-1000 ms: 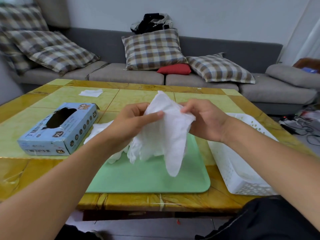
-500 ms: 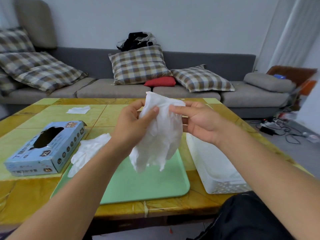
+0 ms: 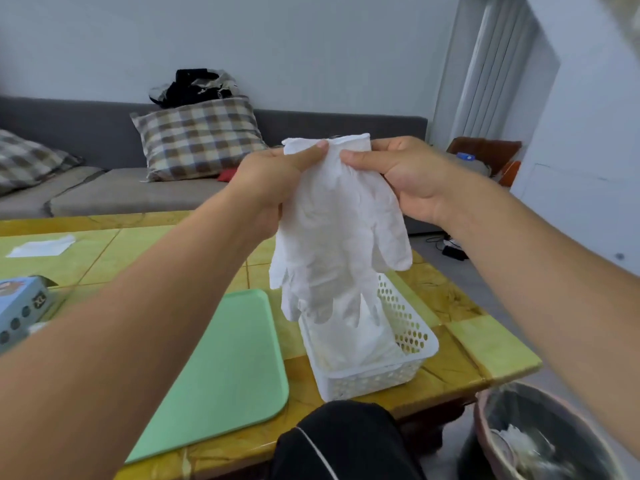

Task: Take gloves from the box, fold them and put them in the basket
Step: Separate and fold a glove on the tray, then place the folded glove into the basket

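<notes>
At the far left edge the blue box (image 3: 20, 306) sits on the table (image 3: 460, 306), with a green mat (image 3: 221, 368) just to its right. Above the table, the left hand (image 3: 273, 188) pinches the left part of the cuff of the white gloves (image 3: 336, 237) between thumb and fingers, and the right hand (image 3: 405, 174) pinches the right part, so the gloves hang fingers-down. Their tips dangle over the white basket (image 3: 412, 344), which stands right of the mat and holds white material.

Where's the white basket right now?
The white basket sits on the table's right side, just right of the green tray, under the hanging gloves.
</notes>
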{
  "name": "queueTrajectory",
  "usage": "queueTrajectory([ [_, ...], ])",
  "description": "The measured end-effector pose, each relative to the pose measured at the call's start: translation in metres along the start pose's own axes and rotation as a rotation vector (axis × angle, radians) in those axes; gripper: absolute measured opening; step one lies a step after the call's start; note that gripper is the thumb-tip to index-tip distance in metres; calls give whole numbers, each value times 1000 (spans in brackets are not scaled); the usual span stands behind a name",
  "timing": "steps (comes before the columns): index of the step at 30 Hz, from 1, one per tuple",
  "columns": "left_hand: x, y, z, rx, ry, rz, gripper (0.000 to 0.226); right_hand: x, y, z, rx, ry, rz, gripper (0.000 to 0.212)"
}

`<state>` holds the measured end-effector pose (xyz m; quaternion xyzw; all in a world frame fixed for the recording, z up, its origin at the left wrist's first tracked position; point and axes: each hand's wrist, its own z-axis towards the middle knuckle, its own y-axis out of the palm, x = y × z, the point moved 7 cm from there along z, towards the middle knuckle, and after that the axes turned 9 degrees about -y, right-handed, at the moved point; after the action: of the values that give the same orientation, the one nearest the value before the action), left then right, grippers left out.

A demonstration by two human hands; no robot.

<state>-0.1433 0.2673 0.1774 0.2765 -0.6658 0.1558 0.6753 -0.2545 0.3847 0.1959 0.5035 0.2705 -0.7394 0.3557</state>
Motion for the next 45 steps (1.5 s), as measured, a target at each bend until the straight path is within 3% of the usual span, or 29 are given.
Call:
queueTrajectory([
  [5,-25,8,40,32,-136,36,33,38,-19,22,24,69,10,30],
  [8,-8,13,57,-28,1,-24,31,35,-32,40,62,-50,-35,27],
  [10,-2,11,65,-51,89,-18,44,33,-40,46,73,-152,-98,24],
  [14,-49,2,65,-57,110,267,56,69,-50,18,26,-214,-241,19],
  [19,-132,-5,46,-168,164,667,14,151,-51,-48,-229,-27,-539,12],
  [23,-152,11,18,-250,298,953,16,155,-42,-77,-332,-46,-718,10],
  [26,-161,22,0,-366,282,1100,16,145,-36,-92,-404,-90,-819,8],
  [29,-163,28,-12,-473,277,1309,30,148,-32,-101,-618,-27,-937,10],
  [31,-157,30,-17,-529,222,1360,40,150,-34,-103,-772,92,-980,27],
  [32,-150,31,-17,-533,185,1335,39,146,-36,-99,-781,135,-937,35],
  [34,-136,31,-10,-476,140,1253,31,130,-40,-81,-616,130,-748,36],
  [36,-121,27,8,-279,235,1282,37,120,-43,-57,-414,36,-704,24],
  [37,-116,28,14,-161,285,1370,36,122,-37,-47,-402,4,-782,19],
  [39,-118,31,24,-43,278,1528,28,141,-17,-36,-498,31,-918,13],
  [41,-131,37,30,-119,173,1553,30,163,-4,-32,-600,152,-896,4],
  [43,-143,39,32,-226,89,1529,45,177,-2,-35,-689,311,-851,10],
  [45,-147,38,29,-265,98,1482,44,179,-5,-43,-721,409,-746,11],
])
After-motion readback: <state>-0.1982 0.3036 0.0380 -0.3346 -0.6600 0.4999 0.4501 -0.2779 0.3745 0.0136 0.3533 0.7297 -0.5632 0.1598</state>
